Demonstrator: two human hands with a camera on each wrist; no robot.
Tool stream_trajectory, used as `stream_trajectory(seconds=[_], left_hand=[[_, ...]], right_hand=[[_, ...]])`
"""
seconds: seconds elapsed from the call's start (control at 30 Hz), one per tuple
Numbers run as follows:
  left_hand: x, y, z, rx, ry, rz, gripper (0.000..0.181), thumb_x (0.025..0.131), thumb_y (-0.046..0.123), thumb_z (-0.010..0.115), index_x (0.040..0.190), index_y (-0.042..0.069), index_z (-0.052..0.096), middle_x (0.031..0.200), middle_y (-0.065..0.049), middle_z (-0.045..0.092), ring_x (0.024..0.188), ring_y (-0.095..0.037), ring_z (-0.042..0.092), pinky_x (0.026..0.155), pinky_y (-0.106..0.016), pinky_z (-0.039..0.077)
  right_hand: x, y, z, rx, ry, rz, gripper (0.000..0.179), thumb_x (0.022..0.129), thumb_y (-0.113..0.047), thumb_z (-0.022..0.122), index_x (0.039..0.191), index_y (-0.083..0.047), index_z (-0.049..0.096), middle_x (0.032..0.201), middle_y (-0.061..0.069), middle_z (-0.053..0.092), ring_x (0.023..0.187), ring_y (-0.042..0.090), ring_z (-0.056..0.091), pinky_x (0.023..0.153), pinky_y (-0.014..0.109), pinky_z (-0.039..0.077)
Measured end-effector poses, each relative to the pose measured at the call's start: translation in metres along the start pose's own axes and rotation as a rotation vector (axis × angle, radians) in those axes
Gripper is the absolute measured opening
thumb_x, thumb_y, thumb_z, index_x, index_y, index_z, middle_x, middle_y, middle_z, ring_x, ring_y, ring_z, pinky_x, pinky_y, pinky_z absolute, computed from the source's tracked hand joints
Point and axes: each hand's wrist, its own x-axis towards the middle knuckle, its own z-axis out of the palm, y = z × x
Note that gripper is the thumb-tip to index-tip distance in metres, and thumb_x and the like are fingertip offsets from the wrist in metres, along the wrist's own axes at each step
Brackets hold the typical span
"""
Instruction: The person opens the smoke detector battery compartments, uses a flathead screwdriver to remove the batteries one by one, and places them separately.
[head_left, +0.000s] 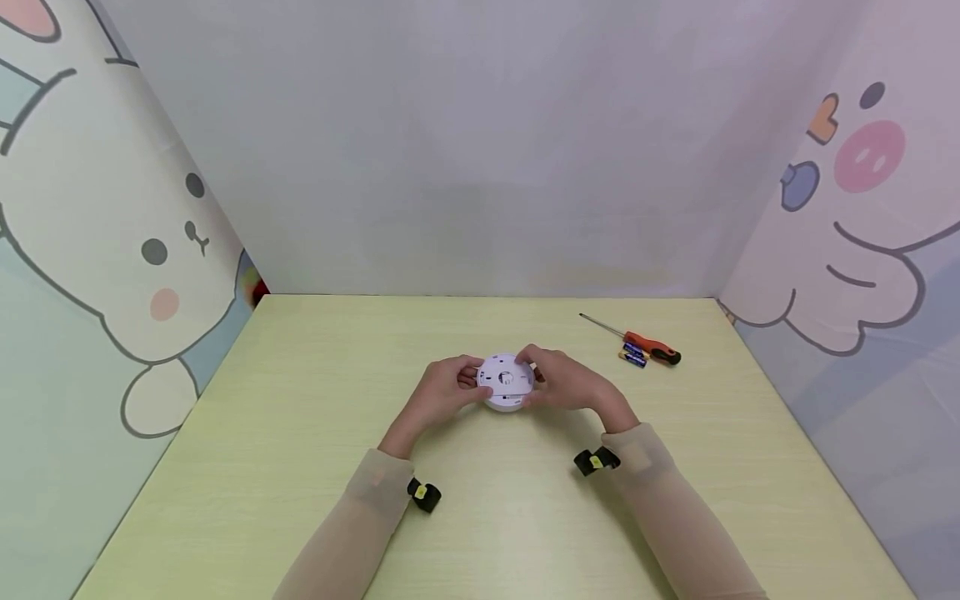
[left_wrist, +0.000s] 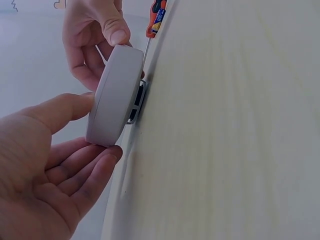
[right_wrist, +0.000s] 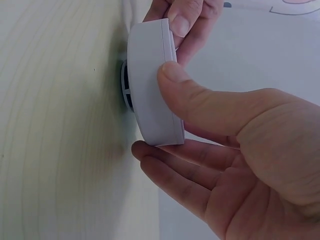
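Observation:
A round white smoke detector [head_left: 501, 367] is held between both hands at the middle of the table, its flat back with slots and small markings facing up. My left hand [head_left: 442, 387] grips its left edge, thumb on the near side of the back and fingers under the rim. From the right, my right hand [head_left: 566, 382] holds the opposite edge between thumb and fingers. Seen side-on in the left wrist view, the smoke detector [left_wrist: 116, 95] has a dark vented part facing the tabletop. The right wrist view shows the right thumb pressing near the seam of its casing [right_wrist: 150, 85].
To the right at the back of the table [head_left: 300, 483] lies a screwdriver [head_left: 651, 344] with a red and black handle. Small blue batteries [head_left: 633, 353] lie beside its handle. Cloth with cartoon animals hangs on both sides, and a plain pale curtain [head_left: 480, 167] hangs behind.

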Motion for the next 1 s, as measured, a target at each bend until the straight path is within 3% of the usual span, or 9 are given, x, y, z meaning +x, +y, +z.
stream_trajectory(seconds=[0.3, 0.73, 1.0], left_hand=[[0.001, 0.001, -0.001, 0.021, -0.007, 0.003, 0.049, 0.092, 0.021, 0.086, 0.135, 0.005, 0.069, 0.111, -0.003, 0.075, 0.101, -0.014, 0.071, 0.090, -0.029, 0.061], [0.002, -0.003, -0.002, -0.027, -0.065, 0.004, 0.048, 0.095, 0.019, 0.083, 0.137, 0.005, 0.063, 0.116, -0.005, 0.071, 0.105, -0.017, 0.069, 0.094, -0.034, 0.060], [-0.001, -0.002, -0.009, -0.011, -0.078, 0.007, 0.065, 0.099, 0.030, 0.079, 0.153, 0.007, 0.052, 0.133, -0.007, 0.067, 0.113, -0.020, 0.068, 0.098, -0.039, 0.059]], right_hand=[[-0.001, 0.001, -0.001, -0.019, -0.009, -0.020, 0.061, 0.094, -0.017, 0.084, 0.143, -0.004, 0.051, 0.137, 0.017, 0.065, 0.117, 0.027, 0.064, 0.102, 0.046, 0.055], [-0.002, 0.001, -0.004, 0.053, -0.025, 0.004, 0.064, 0.092, -0.020, 0.086, 0.145, -0.007, 0.052, 0.141, 0.013, 0.063, 0.124, 0.028, 0.064, 0.106, 0.048, 0.054], [-0.006, 0.002, -0.011, 0.045, -0.019, -0.040, 0.070, 0.090, -0.018, 0.088, 0.149, -0.004, 0.051, 0.147, 0.014, 0.058, 0.125, 0.036, 0.065, 0.106, 0.053, 0.054]])
